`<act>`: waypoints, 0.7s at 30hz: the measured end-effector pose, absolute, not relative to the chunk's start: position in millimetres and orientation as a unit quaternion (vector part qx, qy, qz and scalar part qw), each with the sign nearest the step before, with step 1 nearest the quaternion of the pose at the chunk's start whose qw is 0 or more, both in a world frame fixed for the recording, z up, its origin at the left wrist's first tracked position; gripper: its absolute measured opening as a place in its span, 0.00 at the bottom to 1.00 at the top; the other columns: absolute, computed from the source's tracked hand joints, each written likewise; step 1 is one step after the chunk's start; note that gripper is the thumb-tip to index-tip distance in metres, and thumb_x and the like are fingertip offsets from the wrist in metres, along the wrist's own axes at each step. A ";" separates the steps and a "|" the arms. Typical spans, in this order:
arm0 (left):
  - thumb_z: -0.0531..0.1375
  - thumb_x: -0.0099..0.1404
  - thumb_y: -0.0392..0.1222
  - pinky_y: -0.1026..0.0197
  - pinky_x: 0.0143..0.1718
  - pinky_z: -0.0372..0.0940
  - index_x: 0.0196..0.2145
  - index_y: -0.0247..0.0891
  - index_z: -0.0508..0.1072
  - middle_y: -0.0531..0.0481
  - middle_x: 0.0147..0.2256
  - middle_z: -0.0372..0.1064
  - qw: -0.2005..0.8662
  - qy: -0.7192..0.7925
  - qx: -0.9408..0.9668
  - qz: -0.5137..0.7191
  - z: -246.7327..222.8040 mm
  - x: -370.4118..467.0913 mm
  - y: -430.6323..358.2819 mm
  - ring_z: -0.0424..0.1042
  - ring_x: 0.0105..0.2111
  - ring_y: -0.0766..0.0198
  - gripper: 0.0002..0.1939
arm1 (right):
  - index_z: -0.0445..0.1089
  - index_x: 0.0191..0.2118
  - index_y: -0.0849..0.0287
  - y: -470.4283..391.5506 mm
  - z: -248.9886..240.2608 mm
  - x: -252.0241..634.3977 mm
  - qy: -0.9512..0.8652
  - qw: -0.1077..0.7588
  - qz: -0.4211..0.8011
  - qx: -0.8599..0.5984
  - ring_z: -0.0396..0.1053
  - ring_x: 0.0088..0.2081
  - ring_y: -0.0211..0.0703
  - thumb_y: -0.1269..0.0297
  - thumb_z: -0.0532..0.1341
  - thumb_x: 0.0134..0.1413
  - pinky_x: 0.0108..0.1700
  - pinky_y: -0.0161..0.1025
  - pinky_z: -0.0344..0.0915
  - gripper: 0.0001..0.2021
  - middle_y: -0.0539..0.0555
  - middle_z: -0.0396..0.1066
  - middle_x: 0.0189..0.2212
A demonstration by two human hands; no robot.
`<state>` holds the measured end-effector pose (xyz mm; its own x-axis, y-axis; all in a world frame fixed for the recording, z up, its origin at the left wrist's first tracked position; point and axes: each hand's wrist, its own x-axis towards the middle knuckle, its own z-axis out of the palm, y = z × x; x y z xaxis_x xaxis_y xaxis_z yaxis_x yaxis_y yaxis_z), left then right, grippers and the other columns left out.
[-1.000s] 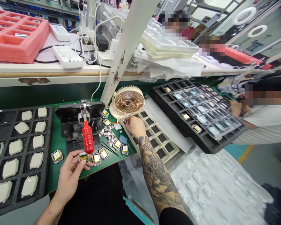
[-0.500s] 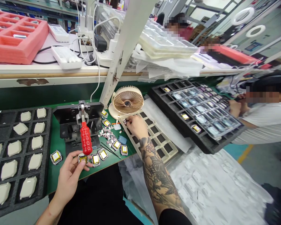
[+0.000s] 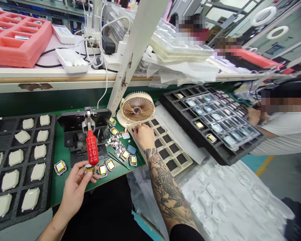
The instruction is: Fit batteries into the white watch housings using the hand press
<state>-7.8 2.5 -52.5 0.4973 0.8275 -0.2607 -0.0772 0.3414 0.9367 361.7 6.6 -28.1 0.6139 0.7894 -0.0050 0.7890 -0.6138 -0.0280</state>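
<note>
My left hand [image 3: 76,182] grips a small square watch case [image 3: 89,169] between thumb and fingers; yellow and white parts show inside it. Right above it hangs the red handle [image 3: 92,147] of a black toggle clamp fixture [image 3: 76,142]. My right hand [image 3: 144,136] is over the far left corner of a cream compartment tray [image 3: 177,170], fingers curled downward. Its fingertips, and whatever they pinch, are hidden. Similar open watch cases [image 3: 110,164] lie on the green mat around the fixture. Small pale scraps [image 3: 116,146] and dark tweezers [image 3: 117,160] lie between the hands.
On the left, a black foam tray [image 3: 46,187] carries cream square covers [image 3: 30,199]. A small fan [image 3: 137,110] stands behind my right hand. Another black tray [image 3: 223,159] with clear blisters sits at right, beside a person in a white sleeve [image 3: 288,134]. A slanted post [image 3: 132,50] rises behind.
My right hand has shifted slightly left and its fingertips have turned out of sight. My left hand still keeps the watch case under the red handle.
</note>
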 end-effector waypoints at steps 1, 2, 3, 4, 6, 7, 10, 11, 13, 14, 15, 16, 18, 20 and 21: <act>0.65 0.78 0.52 0.48 0.47 0.78 0.60 0.39 0.68 0.38 0.52 0.83 0.721 0.389 0.481 0.313 -52.5 -7.9 2.5 0.85 0.43 0.51 0.21 | 0.80 0.44 0.63 6.8 -28.8 359.5 -0.438 0.014 0.003 -0.899 0.76 0.50 0.54 0.67 0.56 0.72 0.53 0.43 0.65 0.14 0.66 0.79 0.47; 0.65 0.78 0.52 0.49 0.48 0.78 0.60 0.39 0.67 0.38 0.53 0.83 0.722 0.388 0.482 0.311 -52.6 -8.0 2.5 0.85 0.43 0.52 0.21 | 0.80 0.45 0.64 7.2 -29.7 357.7 -0.436 0.020 -0.003 -0.900 0.76 0.50 0.55 0.67 0.56 0.72 0.53 0.44 0.64 0.14 0.67 0.79 0.47; 0.65 0.79 0.52 0.50 0.48 0.78 0.60 0.40 0.67 0.38 0.52 0.83 0.722 0.386 0.483 0.310 -52.9 -8.2 2.4 0.85 0.43 0.53 0.21 | 0.80 0.45 0.65 7.7 -30.7 356.4 -0.435 0.028 -0.009 -0.900 0.76 0.50 0.55 0.68 0.56 0.72 0.54 0.44 0.64 0.14 0.68 0.78 0.47; 0.65 0.79 0.52 0.50 0.48 0.78 0.60 0.40 0.67 0.38 0.52 0.83 0.722 0.385 0.483 0.312 -53.2 -8.6 2.2 0.84 0.43 0.54 0.21 | 0.80 0.45 0.65 8.1 -31.6 355.7 -0.434 0.039 -0.015 -0.900 0.76 0.50 0.55 0.68 0.56 0.71 0.54 0.45 0.64 0.14 0.68 0.78 0.47; 0.64 0.79 0.52 0.50 0.47 0.78 0.60 0.40 0.66 0.38 0.53 0.82 0.722 0.383 0.483 0.314 -54.1 -9.6 1.2 0.84 0.43 0.54 0.21 | 0.80 0.44 0.65 7.7 -32.1 355.8 -0.431 0.071 -0.029 -0.899 0.75 0.49 0.55 0.69 0.56 0.71 0.54 0.45 0.64 0.13 0.68 0.77 0.46; 0.64 0.79 0.52 0.50 0.47 0.78 0.60 0.40 0.65 0.38 0.53 0.82 0.723 0.382 0.483 0.314 -54.7 -10.3 0.4 0.84 0.43 0.53 0.21 | 0.79 0.43 0.65 6.2 -31.4 356.3 -0.429 0.092 -0.037 -0.898 0.75 0.48 0.55 0.69 0.56 0.71 0.54 0.46 0.64 0.13 0.67 0.77 0.45; 0.64 0.80 0.51 0.48 0.48 0.77 0.57 0.41 0.63 0.38 0.53 0.82 0.724 0.380 0.489 0.304 -56.9 -12.6 -2.2 0.84 0.45 0.52 0.18 | 0.79 0.44 0.63 -6.4 -24.4 354.1 -0.414 0.178 -0.066 -0.890 0.74 0.45 0.53 0.67 0.55 0.72 0.52 0.47 0.66 0.14 0.65 0.77 0.44; 0.63 0.80 0.51 0.48 0.49 0.77 0.56 0.42 0.63 0.39 0.53 0.82 0.724 0.378 0.493 0.300 -57.4 -13.3 -2.8 0.84 0.46 0.52 0.17 | 0.78 0.45 0.62 -13.8 -21.2 350.3 -0.408 0.210 -0.074 -0.885 0.73 0.44 0.52 0.65 0.54 0.73 0.51 0.47 0.67 0.15 0.64 0.77 0.44; 0.62 0.81 0.51 0.50 0.48 0.76 0.54 0.43 0.63 0.41 0.52 0.82 0.720 0.372 0.508 0.292 -56.7 -13.6 -2.7 0.84 0.45 0.53 0.15 | 0.77 0.46 0.60 -31.8 -15.2 335.3 -0.401 0.270 -0.077 -0.872 0.73 0.42 0.49 0.61 0.53 0.76 0.48 0.45 0.69 0.16 0.61 0.77 0.43; 0.62 0.81 0.50 0.51 0.47 0.75 0.54 0.43 0.64 0.43 0.50 0.82 0.716 0.366 0.522 0.286 -55.1 -13.0 -2.0 0.83 0.44 0.55 0.13 | 0.77 0.47 0.59 -41.5 -12.9 323.6 -0.399 0.316 -0.061 -0.859 0.73 0.40 0.48 0.59 0.53 0.77 0.45 0.44 0.70 0.15 0.59 0.77 0.42; 0.61 0.81 0.50 0.54 0.44 0.74 0.53 0.43 0.65 0.45 0.46 0.82 0.707 0.358 0.542 0.278 -52.6 -11.6 -1.0 0.82 0.41 0.57 0.12 | 0.76 0.47 0.58 -50.9 -11.4 309.3 -0.397 0.374 -0.028 -0.837 0.73 0.39 0.46 0.57 0.55 0.77 0.43 0.43 0.71 0.15 0.57 0.77 0.41; 0.60 0.82 0.50 0.56 0.42 0.73 0.53 0.42 0.68 0.48 0.43 0.81 0.692 0.351 0.570 0.270 -49.1 -9.3 0.3 0.79 0.38 0.59 0.11 | 0.77 0.46 0.57 -59.4 -10.6 293.0 -0.397 0.438 0.018 -0.806 0.73 0.38 0.45 0.56 0.58 0.77 0.42 0.42 0.71 0.13 0.55 0.77 0.40; 0.61 0.81 0.49 0.58 0.39 0.68 0.49 0.41 0.73 0.51 0.38 0.77 0.644 0.336 0.639 0.251 -40.5 -2.5 3.1 0.74 0.35 0.61 0.09 | 0.78 0.45 0.54 -72.6 -10.6 257.7 -0.402 0.549 0.128 -0.722 0.74 0.39 0.44 0.57 0.63 0.74 0.42 0.41 0.71 0.09 0.53 0.77 0.38; 0.62 0.80 0.48 0.59 0.39 0.65 0.46 0.41 0.77 0.51 0.36 0.75 0.593 0.323 0.700 0.231 -31.9 6.2 5.2 0.71 0.34 0.62 0.09 | 0.80 0.44 0.52 -80.2 -12.0 225.7 -0.420 0.595 0.217 -0.650 0.74 0.41 0.44 0.62 0.66 0.72 0.45 0.41 0.71 0.05 0.52 0.76 0.38; 0.63 0.79 0.48 0.58 0.40 0.64 0.46 0.40 0.79 0.50 0.36 0.75 0.574 0.318 0.721 0.223 -28.4 10.6 5.4 0.70 0.35 0.61 0.09 | 0.81 0.44 0.51 -82.1 -13.0 213.4 -0.430 0.603 0.245 -0.626 0.74 0.42 0.44 0.64 0.66 0.72 0.46 0.42 0.71 0.05 0.52 0.76 0.39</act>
